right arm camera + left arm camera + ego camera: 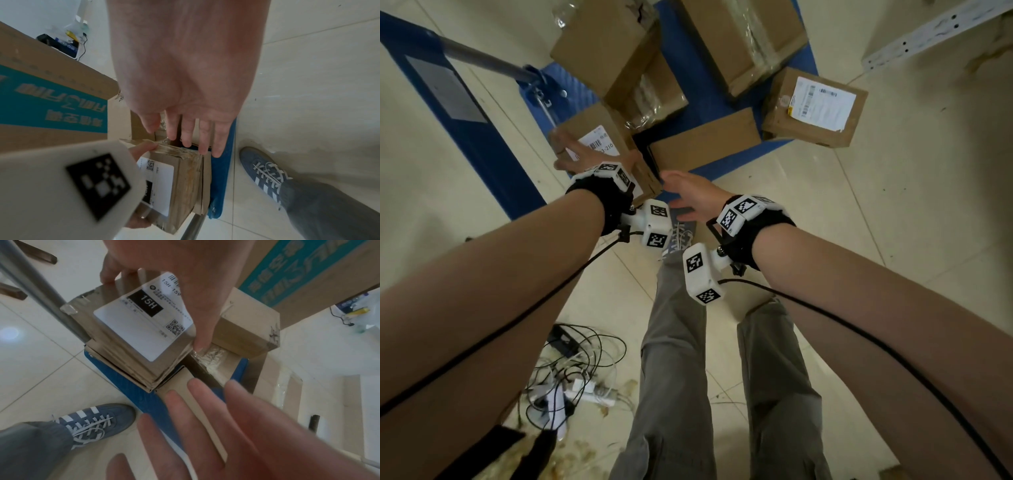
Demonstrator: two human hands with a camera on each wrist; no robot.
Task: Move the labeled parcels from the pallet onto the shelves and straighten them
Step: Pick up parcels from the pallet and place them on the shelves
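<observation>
A small cardboard parcel (599, 137) with a white "15H" label (133, 331) sits at the near left corner of the blue pallet (681, 61). My left hand (590, 158) grips it from above, thumb (202, 344) on one corner and fingers (109, 277) over the far edge. My right hand (683, 197) hovers open beside the parcel's near edge, fingers (203, 142) straight, close to the parcel (164, 178). A second labeled parcel (818, 106) lies at the pallet's right corner.
Several unlabeled-side boxes fill the pallet, among them a flat one (705, 140) and a large teal-printed one (298, 272). A grey handle bar (482, 58) rises at the left. A shelf rail (928, 34) shows top right. Tangled cables (575, 370) lie by my feet.
</observation>
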